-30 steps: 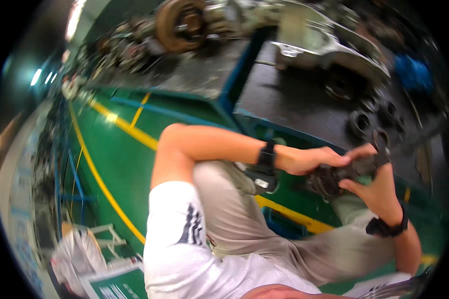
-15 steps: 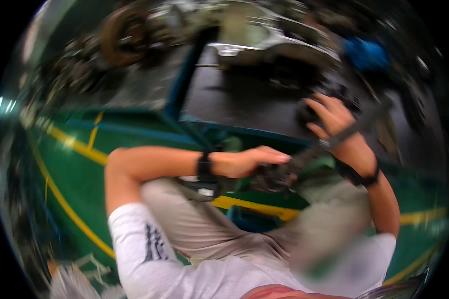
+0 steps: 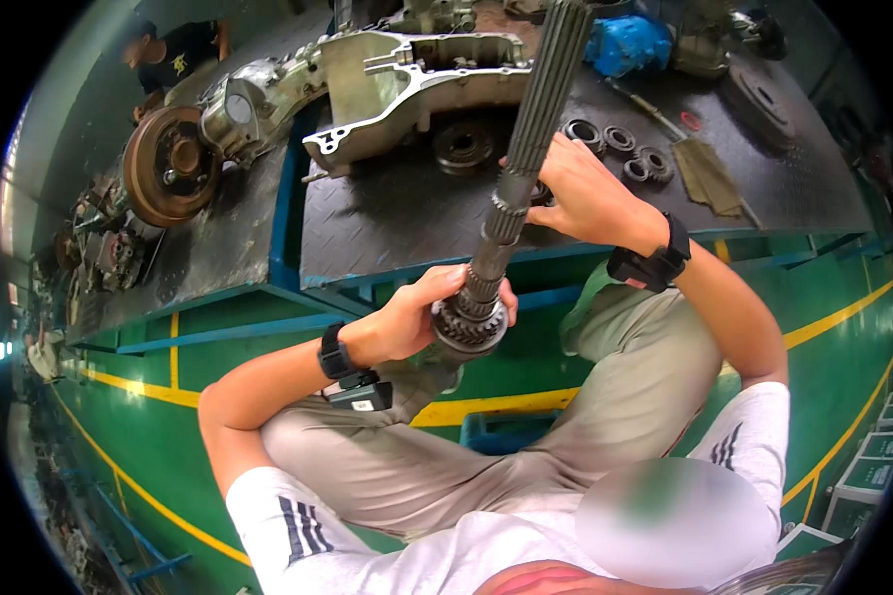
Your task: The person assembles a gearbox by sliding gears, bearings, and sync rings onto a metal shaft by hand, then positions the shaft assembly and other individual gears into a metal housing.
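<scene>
A long splined gear shaft (image 3: 522, 164) stands tilted before me, its splined end up and away. My left hand (image 3: 417, 315) is wrapped around the lower part, just above a toothed gear (image 3: 469, 325) at the near end. My right hand (image 3: 590, 193) is beside the shaft's middle, fingers curled, thumb below. A dark ring-shaped metal part (image 3: 540, 192) shows between its thumb and fingers. The shaft hides the fingertips and part of that ring.
On the dark metal table (image 3: 387, 233) lie an open casing (image 3: 417, 94), a bearing (image 3: 463, 147), several small gears (image 3: 620, 139), a cloth (image 3: 706, 174) and a blue part (image 3: 627, 46). A rusty brake drum (image 3: 174, 164) stands left. Another person (image 3: 179, 55) is far left.
The shaft has swung from a slant toward the right to nearly upright, its far end raised. My left hand has shifted left with it, and my right hand has moved in beside its middle.
</scene>
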The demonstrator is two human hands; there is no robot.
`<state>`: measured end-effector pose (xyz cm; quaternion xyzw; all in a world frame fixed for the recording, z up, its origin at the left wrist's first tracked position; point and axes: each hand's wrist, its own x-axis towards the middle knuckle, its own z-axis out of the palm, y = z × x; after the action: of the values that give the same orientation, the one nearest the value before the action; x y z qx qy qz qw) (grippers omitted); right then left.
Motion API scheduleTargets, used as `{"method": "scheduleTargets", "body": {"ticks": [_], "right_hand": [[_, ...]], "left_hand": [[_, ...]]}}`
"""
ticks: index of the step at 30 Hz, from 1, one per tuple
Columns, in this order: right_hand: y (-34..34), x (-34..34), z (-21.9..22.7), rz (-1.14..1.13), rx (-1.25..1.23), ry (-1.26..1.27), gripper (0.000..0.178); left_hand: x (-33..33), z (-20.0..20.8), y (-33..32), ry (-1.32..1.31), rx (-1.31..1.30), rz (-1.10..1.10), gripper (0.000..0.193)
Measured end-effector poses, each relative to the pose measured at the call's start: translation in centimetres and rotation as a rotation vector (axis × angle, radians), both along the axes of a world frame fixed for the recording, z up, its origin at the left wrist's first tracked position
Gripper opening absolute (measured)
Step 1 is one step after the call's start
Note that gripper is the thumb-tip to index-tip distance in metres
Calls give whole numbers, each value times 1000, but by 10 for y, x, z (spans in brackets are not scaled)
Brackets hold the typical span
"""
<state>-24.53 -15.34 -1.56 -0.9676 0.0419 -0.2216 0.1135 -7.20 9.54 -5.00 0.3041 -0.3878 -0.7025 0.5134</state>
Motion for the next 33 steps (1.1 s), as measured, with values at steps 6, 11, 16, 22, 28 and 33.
{"method": "scheduleTargets", "body": {"ticks": [6, 11, 16, 22, 28, 33], "right_hand": [[-14, -55, 96, 24, 767, -419, 69], [9, -67, 116, 362, 1000, -661, 77], [36, -61, 98, 335, 798, -384, 105], [64, -57, 51, 268, 754, -3, 155], [75, -52, 38, 250, 689, 42, 137], [78, -48, 41, 249, 595, 122, 135]], "left_hand": [[-1, -18, -7, 28, -27, -9, 61], [-14, -31, -23, -83, 5, -44, 67], [-13, -42, -30, -108, -34, -94, 65], [-27, -28, -24, 36, 237, -15, 90], [-21, -50, -32, 49, 212, -88, 97], [-24, -33, -30, 104, 227, 0, 94]]}}
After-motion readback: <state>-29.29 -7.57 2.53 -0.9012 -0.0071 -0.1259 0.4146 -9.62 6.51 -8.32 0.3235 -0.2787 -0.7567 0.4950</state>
